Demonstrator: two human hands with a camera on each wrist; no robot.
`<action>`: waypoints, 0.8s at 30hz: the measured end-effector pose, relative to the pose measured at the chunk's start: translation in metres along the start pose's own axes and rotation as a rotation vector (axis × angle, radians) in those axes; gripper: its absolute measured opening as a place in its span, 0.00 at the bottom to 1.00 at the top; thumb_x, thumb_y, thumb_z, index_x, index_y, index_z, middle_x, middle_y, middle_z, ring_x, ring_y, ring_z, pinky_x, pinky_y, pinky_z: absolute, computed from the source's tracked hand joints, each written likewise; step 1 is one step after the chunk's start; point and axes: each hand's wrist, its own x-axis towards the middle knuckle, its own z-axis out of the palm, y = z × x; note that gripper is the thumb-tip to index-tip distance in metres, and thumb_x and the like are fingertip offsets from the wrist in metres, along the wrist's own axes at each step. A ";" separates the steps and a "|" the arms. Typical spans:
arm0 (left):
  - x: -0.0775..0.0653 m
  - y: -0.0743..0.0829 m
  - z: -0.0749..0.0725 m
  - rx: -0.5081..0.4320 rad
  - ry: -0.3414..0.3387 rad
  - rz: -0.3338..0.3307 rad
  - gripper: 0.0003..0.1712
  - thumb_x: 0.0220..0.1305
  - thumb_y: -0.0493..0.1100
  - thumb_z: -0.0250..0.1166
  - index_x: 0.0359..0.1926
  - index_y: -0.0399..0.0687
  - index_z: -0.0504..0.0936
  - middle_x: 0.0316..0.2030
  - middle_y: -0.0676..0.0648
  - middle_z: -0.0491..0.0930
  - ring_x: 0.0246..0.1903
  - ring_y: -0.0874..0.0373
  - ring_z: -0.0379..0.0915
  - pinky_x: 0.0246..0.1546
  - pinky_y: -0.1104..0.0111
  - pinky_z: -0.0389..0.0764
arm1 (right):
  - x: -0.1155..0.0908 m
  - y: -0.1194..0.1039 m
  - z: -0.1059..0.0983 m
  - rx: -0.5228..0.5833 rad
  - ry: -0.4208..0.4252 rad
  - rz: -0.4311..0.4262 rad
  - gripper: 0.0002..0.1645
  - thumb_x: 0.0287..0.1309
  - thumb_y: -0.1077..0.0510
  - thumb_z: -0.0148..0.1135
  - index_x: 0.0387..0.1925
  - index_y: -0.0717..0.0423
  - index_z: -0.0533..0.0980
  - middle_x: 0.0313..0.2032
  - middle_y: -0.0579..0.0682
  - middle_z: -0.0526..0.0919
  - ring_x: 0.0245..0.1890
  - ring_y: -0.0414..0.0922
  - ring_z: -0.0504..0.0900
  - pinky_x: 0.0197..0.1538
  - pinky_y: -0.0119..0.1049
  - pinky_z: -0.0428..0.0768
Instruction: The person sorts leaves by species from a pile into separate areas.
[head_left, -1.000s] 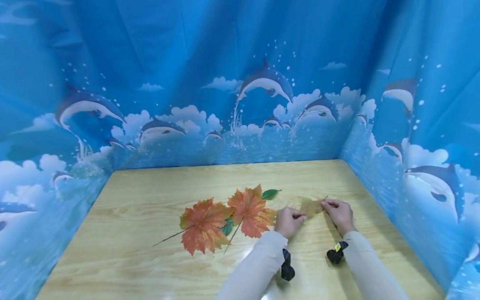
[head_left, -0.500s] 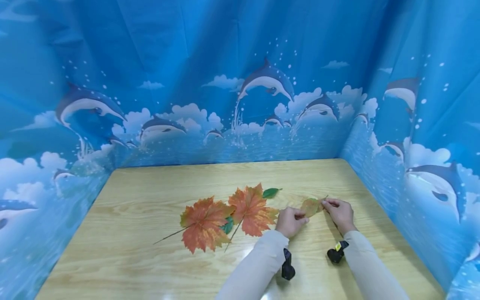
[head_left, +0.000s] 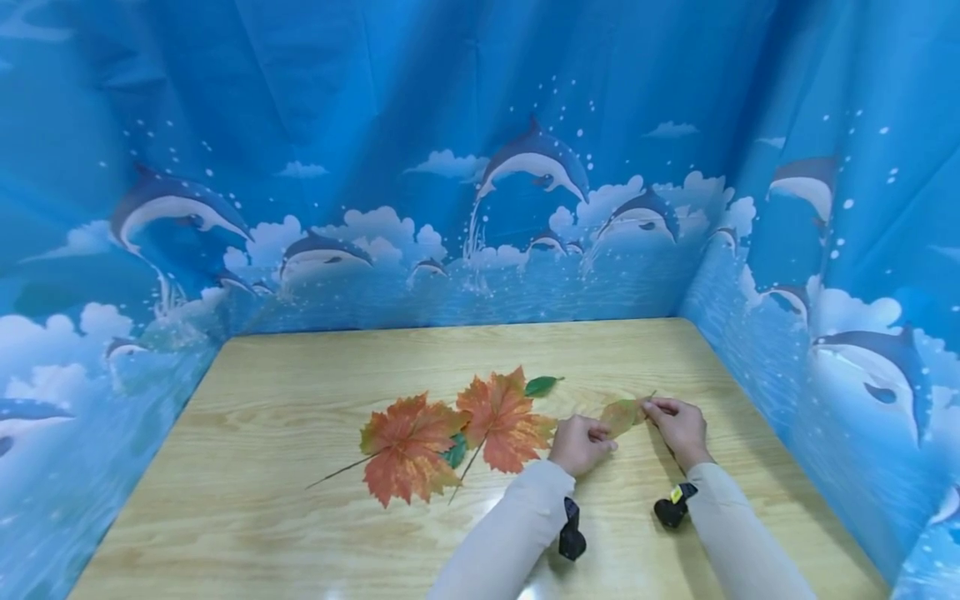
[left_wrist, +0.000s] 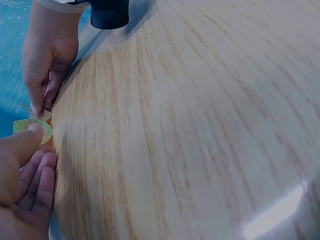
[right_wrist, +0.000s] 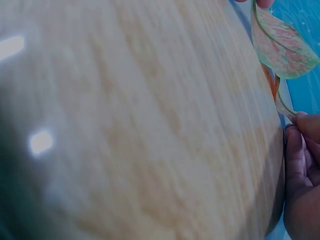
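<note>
A yellowish-green leaf (head_left: pixel 619 416) with a reddish tint spans the gap between both hands, over the right part of the table. My left hand (head_left: pixel 581 444) pinches it at its left side, thumb on top in the left wrist view. Opposite, my right hand (head_left: pixel 679 429) pinches a thin stem (right_wrist: pixel 285 106) between thumb and finger. The right wrist view shows the leaf's veined face (right_wrist: pixel 285 45) near the left fingertips. Whether leaf and stem are one piece I cannot tell.
Two orange-red maple-like leaves (head_left: pixel 408 450) with dark stems lie left of the hands. One small green leaf (head_left: pixel 542 387) lies behind them, another (head_left: pixel 454 452) partly underneath. A blue dolphin-print curtain (head_left: pixel 420 167) borders the wooden table (head_left: pixel 262 417).
The leaf between my hands has turned slightly and its face shows more plainly. Both hands stay almost where they were; the leaves on the table lie as before.
</note>
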 end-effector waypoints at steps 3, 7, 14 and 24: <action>-0.001 0.001 -0.001 -0.017 -0.014 -0.020 0.13 0.55 0.39 0.72 0.43 0.42 0.87 0.30 0.52 0.86 0.27 0.68 0.78 0.29 0.78 0.76 | 0.000 0.000 0.000 0.000 0.004 0.000 0.22 0.61 0.52 0.63 0.50 0.64 0.79 0.42 0.59 0.85 0.36 0.39 0.79 0.37 0.24 0.71; -0.001 0.000 -0.002 -0.035 -0.021 -0.054 0.13 0.56 0.39 0.71 0.43 0.43 0.87 0.31 0.52 0.86 0.28 0.68 0.79 0.30 0.77 0.77 | 0.000 -0.001 0.001 0.002 0.022 -0.014 0.21 0.60 0.53 0.64 0.48 0.66 0.80 0.40 0.58 0.86 0.32 0.32 0.77 0.34 0.22 0.70; -0.001 -0.004 0.000 -0.023 0.011 -0.055 0.11 0.56 0.40 0.71 0.41 0.44 0.88 0.29 0.53 0.85 0.28 0.68 0.78 0.29 0.76 0.77 | -0.001 -0.001 0.000 0.004 0.036 -0.034 0.20 0.59 0.55 0.65 0.47 0.67 0.80 0.38 0.58 0.86 0.28 0.26 0.72 0.34 0.19 0.69; -0.002 -0.005 -0.003 0.044 0.030 0.053 0.08 0.58 0.42 0.70 0.37 0.44 0.89 0.29 0.52 0.87 0.27 0.69 0.78 0.27 0.79 0.75 | -0.001 -0.001 0.001 0.019 0.037 -0.031 0.20 0.60 0.54 0.65 0.47 0.67 0.80 0.38 0.57 0.86 0.27 0.25 0.72 0.33 0.19 0.69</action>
